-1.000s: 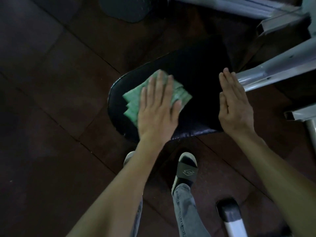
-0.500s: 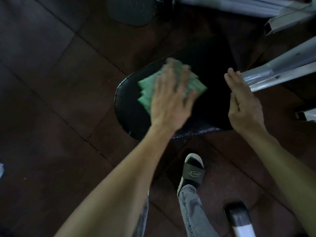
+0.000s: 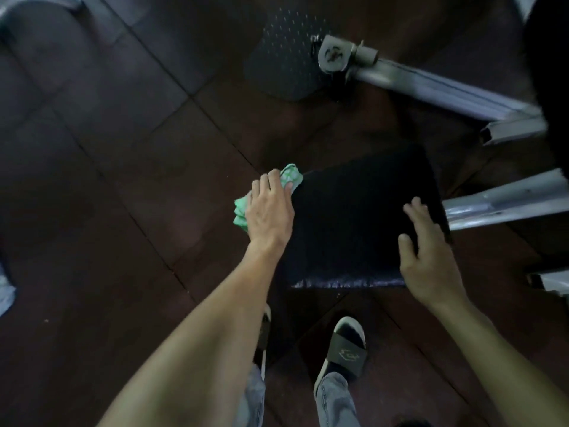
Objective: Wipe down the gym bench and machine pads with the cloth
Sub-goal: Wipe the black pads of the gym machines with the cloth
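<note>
A black padded machine seat (image 3: 354, 217) lies below me, mounted on a grey metal frame. My left hand (image 3: 269, 211) grips a folded green cloth (image 3: 291, 177) at the seat's left edge; the cloth sticks out above and to the left of my fingers and hangs partly past the pad. My right hand (image 3: 431, 254) hovers at the seat's right front corner with its fingers spread and nothing in it; whether it touches the pad I cannot tell.
Grey metal frame bars (image 3: 505, 204) run off to the right, and another bar with a pivot (image 3: 335, 55) crosses the top. A dark textured foot plate (image 3: 283, 57) lies beyond the seat. My sandalled feet (image 3: 348, 349) stand on dark floor tiles just in front of the seat.
My left hand has dragged the cloth from the middle of the pad to its left edge. My right hand has opened its fingers. My head has moved back, so more frame shows.
</note>
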{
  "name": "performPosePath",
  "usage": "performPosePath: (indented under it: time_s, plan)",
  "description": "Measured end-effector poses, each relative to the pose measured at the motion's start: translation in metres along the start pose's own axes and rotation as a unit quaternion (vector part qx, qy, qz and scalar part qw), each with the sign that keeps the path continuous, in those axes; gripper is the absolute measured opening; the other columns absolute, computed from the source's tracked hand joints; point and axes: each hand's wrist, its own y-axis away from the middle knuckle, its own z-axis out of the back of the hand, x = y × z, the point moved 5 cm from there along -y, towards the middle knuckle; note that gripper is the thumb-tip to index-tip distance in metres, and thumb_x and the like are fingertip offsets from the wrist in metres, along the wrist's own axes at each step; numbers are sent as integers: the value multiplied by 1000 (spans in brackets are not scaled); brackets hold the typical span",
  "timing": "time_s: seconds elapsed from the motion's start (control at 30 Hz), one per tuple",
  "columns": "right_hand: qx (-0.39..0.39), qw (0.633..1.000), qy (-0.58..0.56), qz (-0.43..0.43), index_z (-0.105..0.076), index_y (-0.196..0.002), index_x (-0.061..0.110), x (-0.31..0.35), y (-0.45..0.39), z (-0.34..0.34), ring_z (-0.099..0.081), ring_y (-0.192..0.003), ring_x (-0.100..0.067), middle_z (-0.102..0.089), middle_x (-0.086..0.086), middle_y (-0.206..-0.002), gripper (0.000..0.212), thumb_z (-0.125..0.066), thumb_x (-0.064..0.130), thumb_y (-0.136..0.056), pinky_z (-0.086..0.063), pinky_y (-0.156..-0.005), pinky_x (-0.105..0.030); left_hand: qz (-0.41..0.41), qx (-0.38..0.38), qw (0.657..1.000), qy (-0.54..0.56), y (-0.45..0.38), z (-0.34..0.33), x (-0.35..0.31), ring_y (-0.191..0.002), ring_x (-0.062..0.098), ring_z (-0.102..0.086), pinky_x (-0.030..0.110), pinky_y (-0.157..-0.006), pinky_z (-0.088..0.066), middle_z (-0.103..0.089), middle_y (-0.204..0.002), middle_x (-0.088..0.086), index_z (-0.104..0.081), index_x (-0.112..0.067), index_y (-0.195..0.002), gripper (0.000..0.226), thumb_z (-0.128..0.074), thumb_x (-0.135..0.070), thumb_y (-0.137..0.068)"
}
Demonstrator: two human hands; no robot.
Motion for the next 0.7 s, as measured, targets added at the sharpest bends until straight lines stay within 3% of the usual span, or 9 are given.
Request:
performPosePath:
  time_s: [0.07, 0.17, 0.27, 0.4, 0.57, 0.7]
  plan:
    - [6, 1000, -21, 3, -37, -156, 17, 33, 7, 4, -20, -156, -11, -28, 5, -167, 51, -45, 11, -106, -15, -125, -28, -2, 22, 1000, 17, -16, 34, -4, -110, 28, -58, 43, -90, -47, -63, -117, 7, -54, -9, -122, 29, -43, -30, -106]
    - [12, 999, -53, 5, -50, -148, 18, 101, 13, 19, -39, -147, -13, -48, 3, -156, 44, -49, 11, -105, -28, -115, -23, -34, 4, 997, 73, -20, 110, -13, -104, 27, -59, 43, -86, -49, -63, -113, 7, -54, -10, -118, 26, -43, -30, -106]
    - [25, 998, -61, 16, -58, -139, 27, 190, 13, 42, -53, -132, -6, -62, 12, -137, 36, -51, 17, -105, -36, -103, -14, -64, -3, 992, 109, -24, 197, -15, -101, 24, -60, 41, -82, -50, -64, -110, 4, -55, -14, -116, 30, -39, -37, -105]
    - [29, 997, -58, 48, -58, -136, 33, 320, 10, 81, -52, -124, 7, -60, 23, -129, 31, -51, 26, -106, -35, -92, 4, -96, -1, 987, 126, -49, 315, -6, -98, 17, -62, 35, -78, -54, -65, -109, -3, -56, -16, -123, 45, -31, -46, -102]
    - [-16, 997, -61, 52, -57, -127, 41, 446, 2, 139, -54, -115, 19, -61, 28, -124, 27, -53, 27, -105, -38, -91, 1, -183, -1, 976, 114, -112, 451, -8, -96, 15, -60, 32, -76, -50, -66, -109, -4, -57, -15, -125, 38, -40, -43, -105]
    - [-113, 985, -119, 46, -66, -127, 27, 508, -23, 184, -56, -113, 18, -67, 21, -122, 27, -56, 18, -103, -39, -91, 0, -262, -35, 957, 116, -181, 540, -40, -98, 15, -61, 33, -77, -52, -67, -112, -3, -57, -15, -126, 41, -36, -43, -104]
